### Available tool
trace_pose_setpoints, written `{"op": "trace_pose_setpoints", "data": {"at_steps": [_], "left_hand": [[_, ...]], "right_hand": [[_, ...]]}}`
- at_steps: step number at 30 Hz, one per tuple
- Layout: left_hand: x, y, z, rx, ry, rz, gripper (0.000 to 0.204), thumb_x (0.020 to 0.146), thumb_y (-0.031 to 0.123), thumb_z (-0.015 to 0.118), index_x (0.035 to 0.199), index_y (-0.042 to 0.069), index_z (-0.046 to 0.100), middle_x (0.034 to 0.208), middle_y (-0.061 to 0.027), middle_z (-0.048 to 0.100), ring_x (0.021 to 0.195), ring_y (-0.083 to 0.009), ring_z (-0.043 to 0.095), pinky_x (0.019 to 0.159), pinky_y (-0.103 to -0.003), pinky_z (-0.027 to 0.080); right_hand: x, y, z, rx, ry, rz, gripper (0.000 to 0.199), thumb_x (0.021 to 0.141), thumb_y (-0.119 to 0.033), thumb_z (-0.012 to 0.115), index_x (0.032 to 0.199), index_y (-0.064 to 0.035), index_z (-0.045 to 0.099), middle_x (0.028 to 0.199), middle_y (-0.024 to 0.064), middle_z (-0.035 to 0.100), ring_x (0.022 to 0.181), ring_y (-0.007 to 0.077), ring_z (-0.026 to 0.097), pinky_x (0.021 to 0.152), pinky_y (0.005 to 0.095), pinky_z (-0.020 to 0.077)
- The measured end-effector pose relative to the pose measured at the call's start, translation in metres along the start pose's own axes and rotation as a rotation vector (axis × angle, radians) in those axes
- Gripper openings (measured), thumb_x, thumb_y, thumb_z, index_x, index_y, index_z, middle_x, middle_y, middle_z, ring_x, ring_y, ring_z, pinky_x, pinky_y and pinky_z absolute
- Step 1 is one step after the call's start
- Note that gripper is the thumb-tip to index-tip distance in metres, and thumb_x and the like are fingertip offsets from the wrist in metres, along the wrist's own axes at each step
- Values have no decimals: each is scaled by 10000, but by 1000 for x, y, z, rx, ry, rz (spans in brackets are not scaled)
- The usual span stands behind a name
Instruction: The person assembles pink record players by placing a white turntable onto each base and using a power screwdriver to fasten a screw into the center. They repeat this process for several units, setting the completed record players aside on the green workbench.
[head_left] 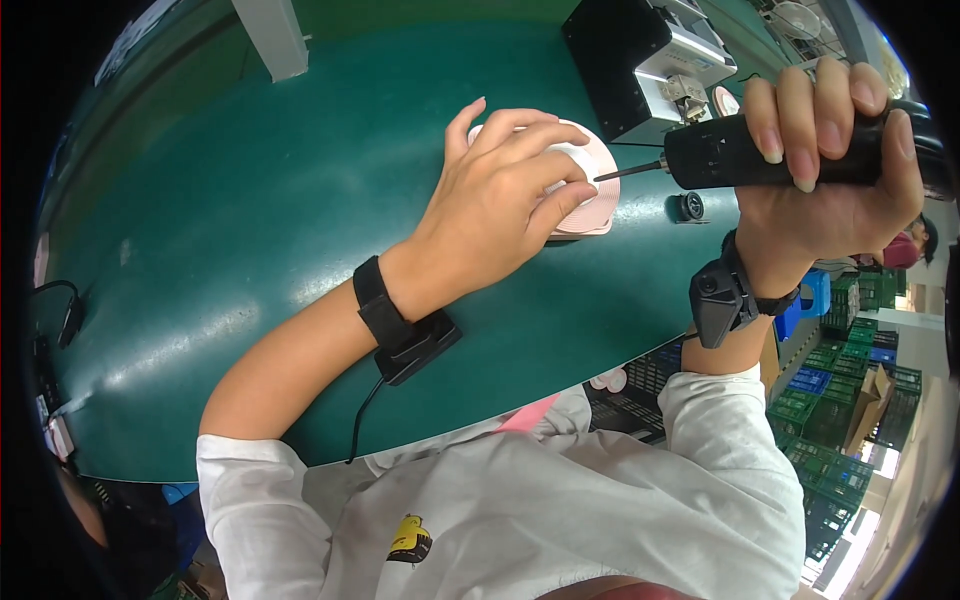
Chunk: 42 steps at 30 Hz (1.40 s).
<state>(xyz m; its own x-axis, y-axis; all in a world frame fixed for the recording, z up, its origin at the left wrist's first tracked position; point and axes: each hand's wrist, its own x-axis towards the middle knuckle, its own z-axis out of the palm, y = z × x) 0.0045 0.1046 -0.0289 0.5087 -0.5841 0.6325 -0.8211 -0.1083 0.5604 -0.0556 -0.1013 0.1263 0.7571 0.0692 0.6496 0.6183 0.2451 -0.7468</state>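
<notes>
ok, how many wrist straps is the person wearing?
2. A black wrist strap with a cabled module on the left hand side; another black wrist strap below the right hand, which grips the electric screwdriver.

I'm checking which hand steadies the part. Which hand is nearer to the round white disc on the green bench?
Left. The left hand lies on top of the round white disc, fingers pressing it. The right hand is off to its right, gripping a black electric screwdriver whose bit points at the disc.
</notes>
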Motion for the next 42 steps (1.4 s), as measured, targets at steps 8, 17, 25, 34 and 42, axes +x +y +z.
{"op": "trace_pose_setpoints", "data": {"at_steps": [8,17,25,34,42], "left_hand": [[0,2,2,14,26,57,75,934,191,730,907,125,754,1185,12,705,1206,-236,585,1155,-615,269],[-2,1,3,100,1,74,93,932,190,736,965,103,739,1243,-10,680,1239,-249,576,1167,-623,267],[-5,3,5,227,-49,-51,644,843,424,810,1299,8,628,1448,-188,577,1382,-332,499,1184,-614,275],[-5,5,5,209,-78,-37,757,802,449,832,1337,-29,593,1454,-223,564,1382,-346,495,1172,-590,308],[-4,3,5,200,-73,-42,762,784,432,848,1347,-15,595,1459,-207,565,1376,-343,502,1166,-585,318]], "right_hand": [[-2,5,-1,2,-73,-4,297,1015,-347,467,1057,-82,596,773,4,533,557,107,499,597,313,427],[-3,16,14,-87,-127,5,269,1035,-291,436,1084,-65,575,778,24,526,559,127,481,598,328,430],[-6,42,10,-172,57,-20,217,1021,-258,463,1031,-57,547,741,30,494,541,133,454,579,342,422],[-7,53,11,-217,148,25,192,1010,-245,484,991,-60,535,721,31,474,525,136,438,576,336,416],[-8,55,6,-189,130,51,187,1006,-243,488,992,-62,536,722,32,475,527,136,440,576,337,416]]}}
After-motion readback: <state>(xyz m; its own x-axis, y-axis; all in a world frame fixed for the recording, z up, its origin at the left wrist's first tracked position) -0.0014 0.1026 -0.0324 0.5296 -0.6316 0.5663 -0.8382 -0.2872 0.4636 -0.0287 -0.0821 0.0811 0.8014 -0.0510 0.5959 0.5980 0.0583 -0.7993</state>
